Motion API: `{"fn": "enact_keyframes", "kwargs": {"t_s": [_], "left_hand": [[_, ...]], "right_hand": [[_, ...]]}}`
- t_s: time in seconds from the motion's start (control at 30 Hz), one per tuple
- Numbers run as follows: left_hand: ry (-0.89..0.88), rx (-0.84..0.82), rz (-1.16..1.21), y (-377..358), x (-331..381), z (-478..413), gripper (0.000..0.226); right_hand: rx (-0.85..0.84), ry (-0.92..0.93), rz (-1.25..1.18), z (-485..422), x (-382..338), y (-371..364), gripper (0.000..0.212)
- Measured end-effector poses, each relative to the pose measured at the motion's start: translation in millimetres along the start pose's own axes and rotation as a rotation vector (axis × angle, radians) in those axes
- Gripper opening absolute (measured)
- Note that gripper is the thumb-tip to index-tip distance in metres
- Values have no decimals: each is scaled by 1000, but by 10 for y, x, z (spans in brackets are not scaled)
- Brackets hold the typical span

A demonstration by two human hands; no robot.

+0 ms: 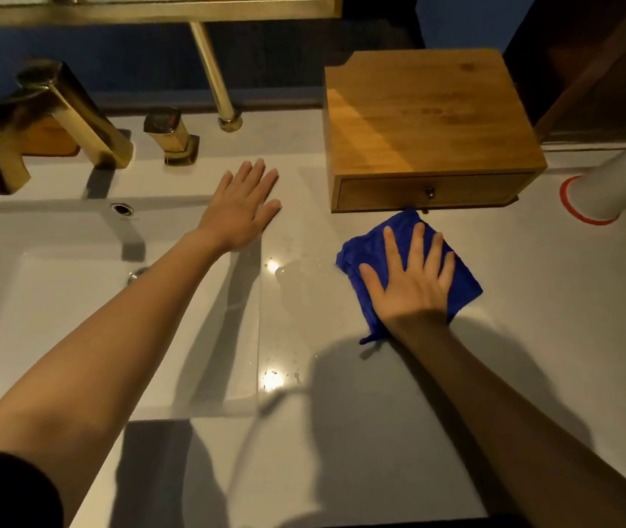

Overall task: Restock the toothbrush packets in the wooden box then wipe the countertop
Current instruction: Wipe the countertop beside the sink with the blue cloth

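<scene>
Both hands are laid flat, fingers spread: right hand (410,283) pressed on the blue cloth (463,283) on the countertop (532,337), left hand (240,211) bare beside the sink (75,318). The wooden box (429,123) is seen shut, just behind the cloth.

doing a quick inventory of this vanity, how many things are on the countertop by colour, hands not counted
Gold: 2, the faucet and the tap handle
Wood: 1, the wooden box, drawer shut
Blue: 1, the cloth under the right hand
White: 1, the cup, lying on its side
Total: 5
</scene>
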State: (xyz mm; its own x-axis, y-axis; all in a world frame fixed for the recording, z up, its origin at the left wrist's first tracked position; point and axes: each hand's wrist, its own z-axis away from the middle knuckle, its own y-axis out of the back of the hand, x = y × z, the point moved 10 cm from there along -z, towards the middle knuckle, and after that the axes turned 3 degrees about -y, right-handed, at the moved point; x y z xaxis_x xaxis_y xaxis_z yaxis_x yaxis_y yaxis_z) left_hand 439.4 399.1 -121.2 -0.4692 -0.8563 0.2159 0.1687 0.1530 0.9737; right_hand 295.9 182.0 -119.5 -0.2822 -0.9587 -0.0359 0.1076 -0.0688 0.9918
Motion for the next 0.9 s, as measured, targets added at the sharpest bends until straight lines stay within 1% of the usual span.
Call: {"fn": "enact_keyframes", "kwargs": {"t_s": [0.13, 0.23, 0.3, 0.47, 0.63, 0.73, 0.9], "left_hand": [[33, -2, -28, 57, -202, -50, 59], [62, 8, -84, 66, -313, -37, 59], [62, 5, -96, 51, -319, -54, 60], [66, 0, -99, 12, -350, -70, 59], [88, -6, -92, 3, -381, -82, 59], [82, -16, -83, -2, -380, -81, 59], [88, -51, -33, -14, -384, -91, 61]], "right_hand": [[52, 9, -20, 36, -230, 32, 74], [118, 38, -15, 58, -395, 109, 69], [133, 69, -24, 65, -492, 129, 69], [49, 161, -50, 73, -767, 32, 73], [-13, 242, 0, 63, -994, -52, 75], [-27, 273, -7, 53, -1110, -67, 75], [-60, 379, -25, 52, -1343, -89, 74]]}}
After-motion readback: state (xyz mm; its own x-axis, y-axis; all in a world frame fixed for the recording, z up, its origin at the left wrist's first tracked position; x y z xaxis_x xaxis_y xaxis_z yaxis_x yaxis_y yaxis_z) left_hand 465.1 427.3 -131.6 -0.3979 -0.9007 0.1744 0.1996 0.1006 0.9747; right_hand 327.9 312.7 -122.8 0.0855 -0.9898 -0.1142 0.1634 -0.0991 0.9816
